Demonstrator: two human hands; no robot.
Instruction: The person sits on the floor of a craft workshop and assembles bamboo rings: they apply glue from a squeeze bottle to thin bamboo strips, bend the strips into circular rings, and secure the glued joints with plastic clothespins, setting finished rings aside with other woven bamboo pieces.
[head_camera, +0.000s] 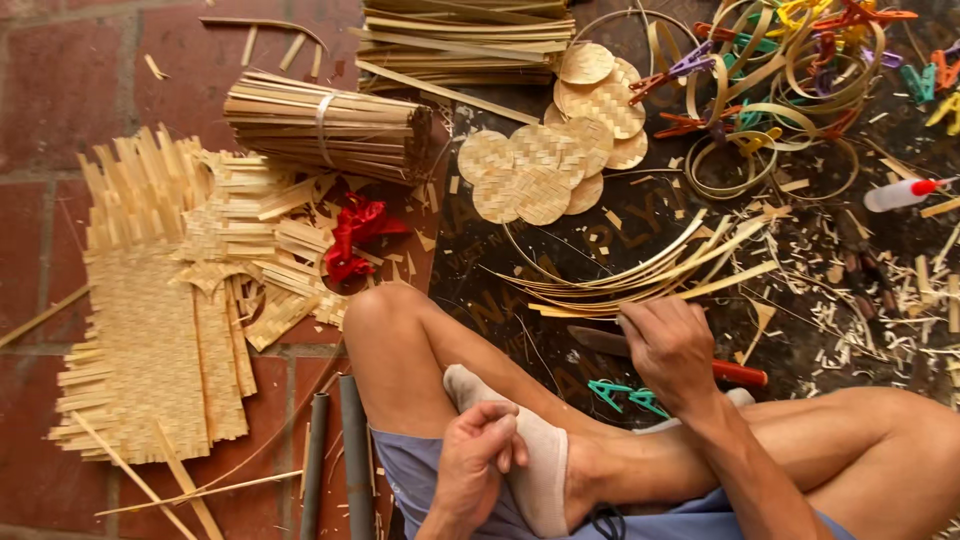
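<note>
Just ahead of the crossed legs, on the dark mat (600, 250), the right hand (668, 345) rests knuckles-up with its fingers curled loosely toward the near ends of a sheaf of curved bamboo strips (640, 270); whether the fingertips actually pinch a strip I cannot tell, since the back of the hand hides them. The strips lie directly in front of that hand, their long axis sweeping in a shallow arc from the left, near the knee, up and to the right, so their near ends meet the fingers almost end-on. The left hand (478, 455) is well apart from them, lower in view, its fingers closed against the toe of the sock (520, 450) on the foot drawn across the lap, so the right hand is plainly the nearer one. Close under the right hand lie a red-handled knife (735, 373) and two teal clips (628, 395) (these sit between the hand and the far leg). Beyond the strips, a cluster of round woven discs (545, 165) overlaps toward the top of the mat, with coiled bamboo hoops (760, 100) and coloured clips to their right. To the left, on the brick floor (60, 90), a tied bundle of splints (320, 125) and flat woven mats (150, 340) lie near the knee. The open room is mostly the bare patch of mat between strips and discs.
</note>
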